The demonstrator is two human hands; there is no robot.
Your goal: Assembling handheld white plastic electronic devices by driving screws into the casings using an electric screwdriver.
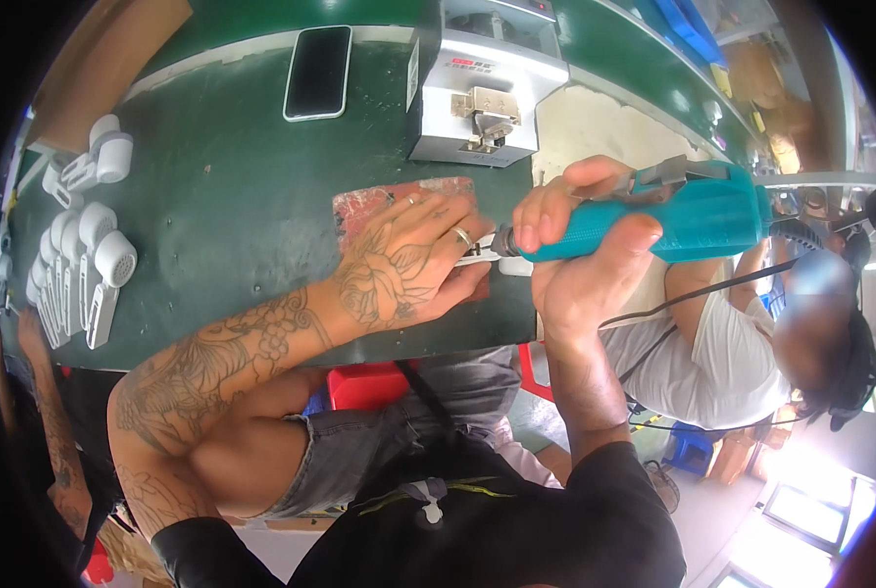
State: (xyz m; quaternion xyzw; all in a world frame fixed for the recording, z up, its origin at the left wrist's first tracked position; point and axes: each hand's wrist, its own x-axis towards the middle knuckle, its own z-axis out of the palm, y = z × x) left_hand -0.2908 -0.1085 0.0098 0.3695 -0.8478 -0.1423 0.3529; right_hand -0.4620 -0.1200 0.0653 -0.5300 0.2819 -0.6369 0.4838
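Right fingers (pixel 534 223) are gripping a teal screwdriver (pixel 714 214); left fingers (pixel 465 282) are holding a white piece (pixel 484 251), mostly hiding its shape.

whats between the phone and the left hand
In the head view, going from the phone to the left hand, there is bare green tabletop, then a strip of the red mat under the hand.

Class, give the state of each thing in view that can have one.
Small white plastic part: held by left hand
Teal cylindrical powered screwdriver: gripped in right hand
White-edged rectangular phone: face up, screen dark
Flat red rectangular pad: partly covered
White round-headed plastic handpieces: grouped
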